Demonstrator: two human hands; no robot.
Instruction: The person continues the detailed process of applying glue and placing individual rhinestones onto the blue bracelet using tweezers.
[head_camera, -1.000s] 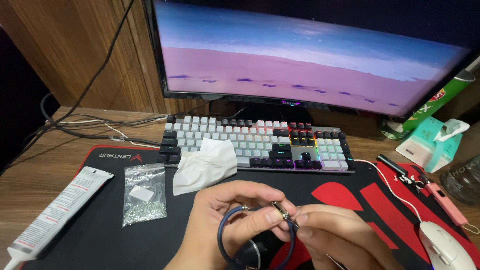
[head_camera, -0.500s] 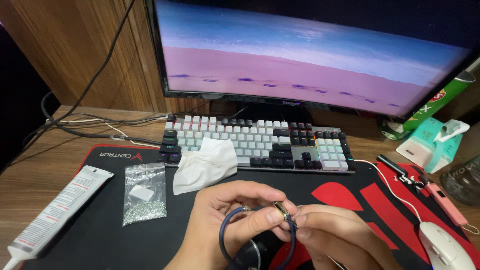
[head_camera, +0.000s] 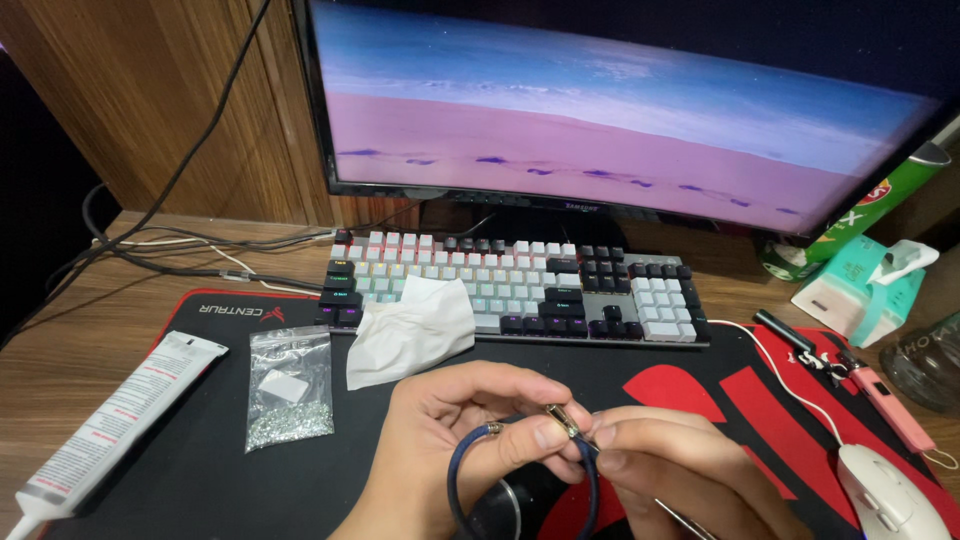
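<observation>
Tissue (head_camera: 409, 331) and keyboard (head_camera: 515, 287) beyond hands.

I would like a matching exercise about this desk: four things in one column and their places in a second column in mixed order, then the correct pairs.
Things:
1. white tube
2. crumpled tissue
3. white mouse
4. dark blue cord bracelet

Places:
A. held between both hands, left hand and right hand
B. far left, partly on the wood desk
C. on the front edge of the keyboard
D. bottom right corner of the desk mat

Pairs: 1-B, 2-C, 3-D, 4-A
</observation>
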